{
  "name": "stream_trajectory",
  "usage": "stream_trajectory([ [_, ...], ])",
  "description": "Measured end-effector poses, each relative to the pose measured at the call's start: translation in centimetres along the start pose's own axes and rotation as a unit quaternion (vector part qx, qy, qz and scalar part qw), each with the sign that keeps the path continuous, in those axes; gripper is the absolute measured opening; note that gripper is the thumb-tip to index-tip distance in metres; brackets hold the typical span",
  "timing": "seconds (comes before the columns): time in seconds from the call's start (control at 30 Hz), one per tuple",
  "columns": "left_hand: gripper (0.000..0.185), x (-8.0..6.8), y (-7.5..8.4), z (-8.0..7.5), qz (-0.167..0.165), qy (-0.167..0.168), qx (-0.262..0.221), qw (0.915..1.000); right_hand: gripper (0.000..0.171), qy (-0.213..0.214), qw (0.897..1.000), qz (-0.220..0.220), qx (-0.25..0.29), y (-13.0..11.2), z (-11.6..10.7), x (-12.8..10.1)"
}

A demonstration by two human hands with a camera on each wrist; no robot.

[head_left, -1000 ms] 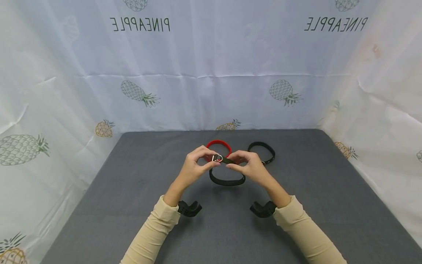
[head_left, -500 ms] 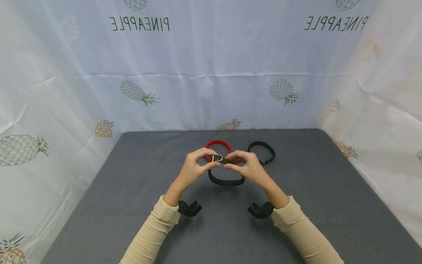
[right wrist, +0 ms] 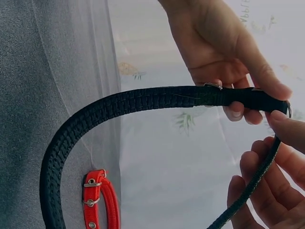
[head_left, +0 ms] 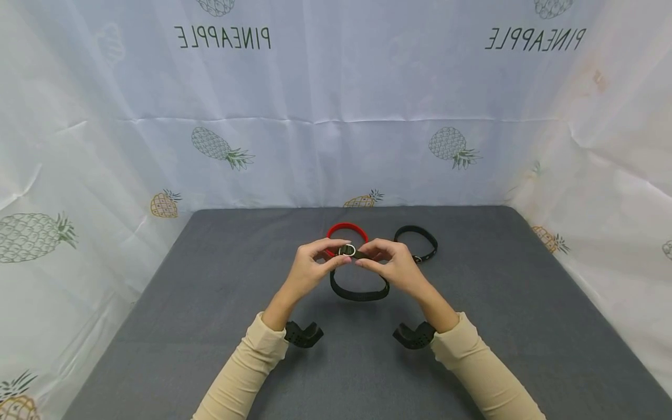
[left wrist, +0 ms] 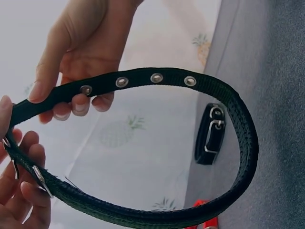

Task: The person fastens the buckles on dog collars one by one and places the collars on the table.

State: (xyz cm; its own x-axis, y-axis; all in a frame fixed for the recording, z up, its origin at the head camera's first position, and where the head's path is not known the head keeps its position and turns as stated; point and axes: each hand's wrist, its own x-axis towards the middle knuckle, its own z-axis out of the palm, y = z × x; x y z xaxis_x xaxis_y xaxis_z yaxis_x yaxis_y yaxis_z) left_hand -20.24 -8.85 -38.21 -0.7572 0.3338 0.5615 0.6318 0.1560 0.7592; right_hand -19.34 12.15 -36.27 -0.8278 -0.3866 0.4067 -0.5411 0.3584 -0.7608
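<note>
A dark green collar (head_left: pixel 359 296) hangs as a loop above the table between both hands. My left hand (head_left: pixel 308 267) pinches its buckle end between thumb and fingers, by the metal fittings. With thumb and fingertips, my right hand (head_left: pixel 396 265) grips the strap just beside them. In the left wrist view, the strap (left wrist: pixel 250 143) shows a row of metal eyelets, and the right thumb (left wrist: pixel 45 78) presses near one. The right wrist view has the right hand's fingers (right wrist: pixel 267 191) around the tip end, close to the left thumb (right wrist: pixel 267 76).
Behind the hands, a red collar (head_left: pixel 348 226) lies on the grey table (head_left: pixel 236 280), partly covered by the left hand in the head view. A black collar (head_left: pixel 433 240) with a metal buckle lies to its right. A pineapple-print curtain (head_left: pixel 336 157) stands behind the table.
My right hand has shifted slightly left, closer to the left hand. The hanging part of the collar has dropped a little lower and to the left. Both hands keep their grip.
</note>
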Motion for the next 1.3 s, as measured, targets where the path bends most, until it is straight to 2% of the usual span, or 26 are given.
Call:
stream_trajectory([
  [0.13, 0.028, 0.0, 0.2, 0.1, -0.007, -0.003, 0.005, 1.0000, 0.016, -0.001, 1.000, 0.001, 0.021, 0.1, 0.1, 0.0],
  [0.3, 0.027, 0.0, 0.2, 0.1, -0.012, -0.010, 0.006, 0.9999, 0.015, -0.014, 0.997, -0.016, 0.077, 0.4, 0.5, 0.0],
  [0.6, 0.025, -0.1, 0.0, 0.6, -0.034, -0.010, 0.016, 0.9993, 0.029, -0.011, 0.992, -0.052, 0.117, 0.7, 1.1, 0.0],
  [0.8, 0.024, -0.1, 0.0, 1.1, -0.028, -0.003, 0.030, 0.9991, 0.029, -0.018, 0.992, -0.031, 0.118, 0.5, 1.5, 0.0],
  [1.1, 0.041, -0.4, 0.0, 1.1, -0.055, -0.032, 0.021, 0.9978, 0.022, 0.007, 0.995, -0.015, 0.101, 0.8, 1.2, 0.0],
  [1.3, 0.035, -0.4, -0.1, 1.0, -0.034, -0.021, 0.028, 0.9988, 0.020, 0.009, 0.995, -0.015, 0.102, 0.7, 0.9, 0.0],
])
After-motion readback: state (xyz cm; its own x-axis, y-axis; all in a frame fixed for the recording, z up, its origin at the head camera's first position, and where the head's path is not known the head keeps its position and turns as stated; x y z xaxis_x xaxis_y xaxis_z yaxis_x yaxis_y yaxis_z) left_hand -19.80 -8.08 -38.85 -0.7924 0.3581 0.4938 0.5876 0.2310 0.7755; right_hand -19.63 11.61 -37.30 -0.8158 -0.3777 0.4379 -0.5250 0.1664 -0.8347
